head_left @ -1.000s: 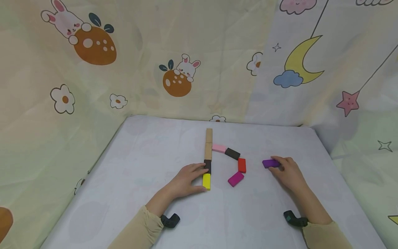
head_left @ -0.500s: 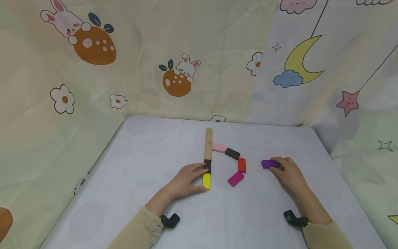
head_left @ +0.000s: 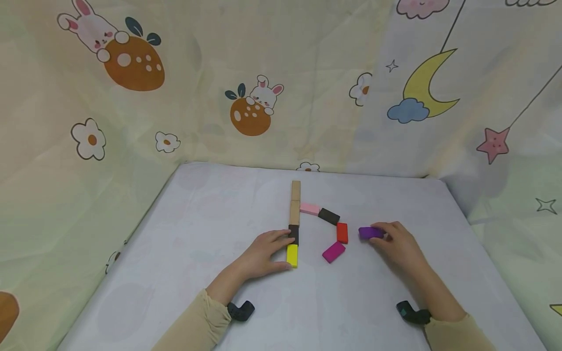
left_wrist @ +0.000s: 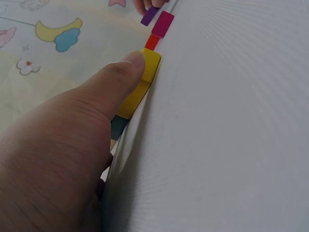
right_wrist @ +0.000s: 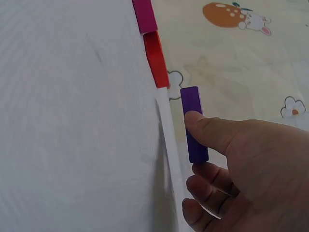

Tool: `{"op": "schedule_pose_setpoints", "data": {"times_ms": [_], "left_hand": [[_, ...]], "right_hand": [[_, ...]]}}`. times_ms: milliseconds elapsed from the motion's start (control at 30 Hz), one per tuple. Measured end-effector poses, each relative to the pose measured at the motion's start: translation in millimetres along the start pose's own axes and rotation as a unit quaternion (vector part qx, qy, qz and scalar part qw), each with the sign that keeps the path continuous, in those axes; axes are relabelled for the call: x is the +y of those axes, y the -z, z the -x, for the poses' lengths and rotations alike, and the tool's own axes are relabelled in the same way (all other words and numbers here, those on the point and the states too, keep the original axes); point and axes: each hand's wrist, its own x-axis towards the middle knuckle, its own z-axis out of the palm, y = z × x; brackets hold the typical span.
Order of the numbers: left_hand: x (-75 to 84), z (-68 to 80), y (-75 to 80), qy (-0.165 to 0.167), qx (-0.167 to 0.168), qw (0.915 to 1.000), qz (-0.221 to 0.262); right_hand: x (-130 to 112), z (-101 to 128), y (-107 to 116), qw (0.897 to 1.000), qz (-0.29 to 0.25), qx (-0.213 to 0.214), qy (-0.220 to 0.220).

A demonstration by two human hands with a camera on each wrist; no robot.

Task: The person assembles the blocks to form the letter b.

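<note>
My right hand (head_left: 401,246) pinches a purple block (head_left: 368,233) between thumb and fingers, to the right of the red block (head_left: 342,233). In the right wrist view the thumb lies across the purple block's side. My left hand (head_left: 263,253) rests against a straight column of blocks, its fingertips on a black block (head_left: 293,233) and its thumb at the lower end of the yellow block (head_left: 291,256). Close up in the left wrist view, the thumb touches the yellow block (left_wrist: 140,92). Two plain wooden blocks (head_left: 295,202) continue the column upward.
From the column, a pink block (head_left: 310,209), a dark block (head_left: 329,216), the red block and a magenta block (head_left: 333,252) curve round to the right. All lie on a white-covered table (head_left: 184,219). Printed cloth (head_left: 193,87) hangs behind and at the sides.
My right hand has moved left with the purple block, closer to the red block. The left hand and the laid-out blocks have stayed in place.
</note>
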Motion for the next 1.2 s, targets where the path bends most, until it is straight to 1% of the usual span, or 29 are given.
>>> {"op": "schedule_pose_setpoints", "data": {"times_ms": [267, 533, 667, 933, 1067, 1200], "left_hand": [[-0.5, -0.6, -1.1, 0.005, -0.005, 1.0000, 0.002], [-1.3, -0.7, -2.1, 0.002, -0.003, 1.0000, 0.001], [-1.5, -1.1, -2.8, -0.004, 0.001, 1.0000, 0.002], [-2.7, -1.5, -2.9, -0.005, 0.001, 1.0000, -0.002], [-3.1, -1.2, -3.2, 0.001, -0.004, 1.0000, -0.003], [-3.3, -1.1, -3.3, 0.004, -0.005, 1.0000, -0.005]], "right_hand": [[-34.8, 8.9, -5.1, 1.000, -0.002, -0.013, 0.028], [-59.9, 15.3, -21.8, 0.998, 0.003, -0.015, 0.062], [-73.5, 18.4, -27.0, 0.998, -0.005, -0.024, 0.065], [-101.5, 19.5, -43.2, 0.997, -0.004, -0.053, 0.052], [-111.7, 20.7, -48.5, 0.997, 0.004, -0.051, 0.057], [-117.7, 20.8, -52.2, 0.996, 0.011, -0.046, 0.076]]}}
